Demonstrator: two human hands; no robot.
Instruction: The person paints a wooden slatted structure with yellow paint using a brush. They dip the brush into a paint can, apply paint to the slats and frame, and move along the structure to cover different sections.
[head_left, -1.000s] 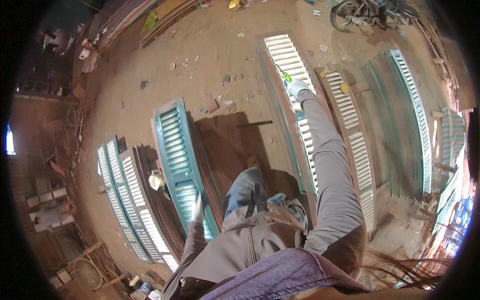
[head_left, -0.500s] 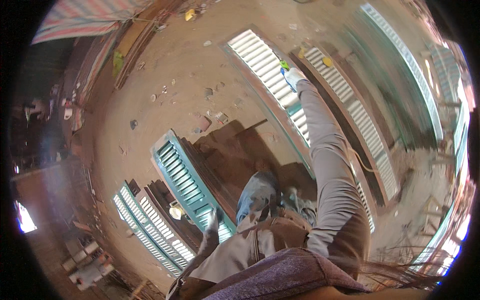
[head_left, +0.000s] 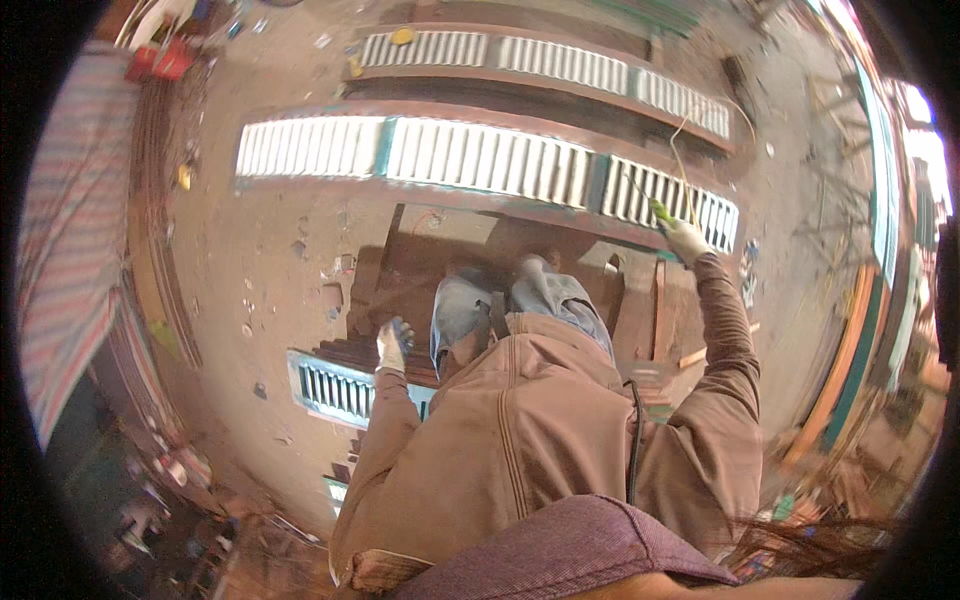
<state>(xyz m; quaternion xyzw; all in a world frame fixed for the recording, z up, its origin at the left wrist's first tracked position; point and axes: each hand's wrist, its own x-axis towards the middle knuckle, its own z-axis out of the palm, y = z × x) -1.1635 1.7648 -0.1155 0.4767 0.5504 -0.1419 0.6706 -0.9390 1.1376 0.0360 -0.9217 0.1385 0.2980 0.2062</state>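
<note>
Teal louvred shutter (head_left: 335,393), low left. Gloved left hand (head_left: 393,345) near its edge, fingers loosely extended, apparently empty. Long white-slatted shutter (head_left: 490,160), ahead. Gloved right hand (head_left: 687,242), clasping green-handled tool (head_left: 659,211), now shifted to that shutter's right-end panel; work apparently centres there.

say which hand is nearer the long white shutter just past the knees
Right: the right hand is at the shutter, near its right end; the left hand is farther back, beside the left leg.

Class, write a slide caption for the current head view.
Gloved right hand holds a green tool over a slatted shutter.
</note>
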